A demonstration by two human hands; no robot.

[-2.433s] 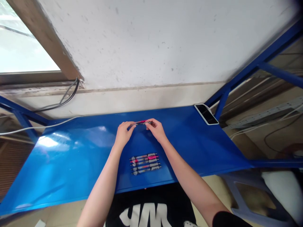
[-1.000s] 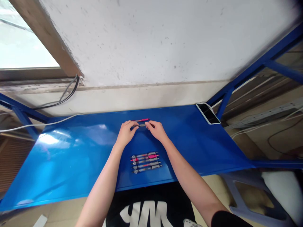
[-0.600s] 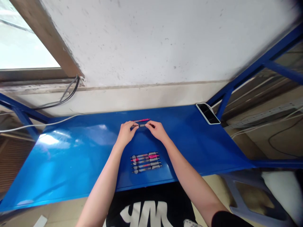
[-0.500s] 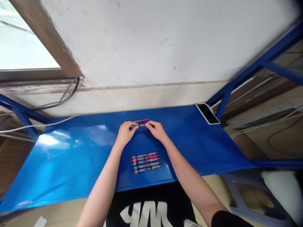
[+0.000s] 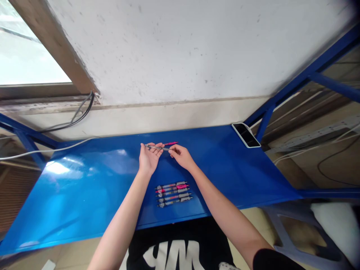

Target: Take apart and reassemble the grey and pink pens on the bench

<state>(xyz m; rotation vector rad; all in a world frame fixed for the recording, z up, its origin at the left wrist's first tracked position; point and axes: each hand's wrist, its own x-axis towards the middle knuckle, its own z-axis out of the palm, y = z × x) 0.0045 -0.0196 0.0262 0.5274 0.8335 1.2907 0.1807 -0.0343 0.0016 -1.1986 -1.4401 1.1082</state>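
Note:
My left hand [image 5: 149, 157] is turned palm up with its fingers stretched out, and a slim pen [image 5: 157, 147] with a grey end lies across them. At the pen's right end, my right hand [image 5: 181, 155] pinches it between thumb and fingers. Just behind sits a pink pen [image 5: 171, 143] on the blue table, partly hidden by my left fingers. Closer to me, several pens [image 5: 173, 193] lie side by side in a row, mostly grey with a pink one among them.
A white-edged phone [image 5: 246, 135] rests at the table's [image 5: 92, 195] back right corner. A white cable [image 5: 56, 149] runs over the back left edge. The wall rises behind, and blue metal bars [image 5: 266, 122] flank both ends. A grey stool [image 5: 292, 236] stands below at right.
My left hand has rolled from a pinch on the pen to an open palm beneath it. The right hand still grips the pen's end. The row of pens has stayed put.

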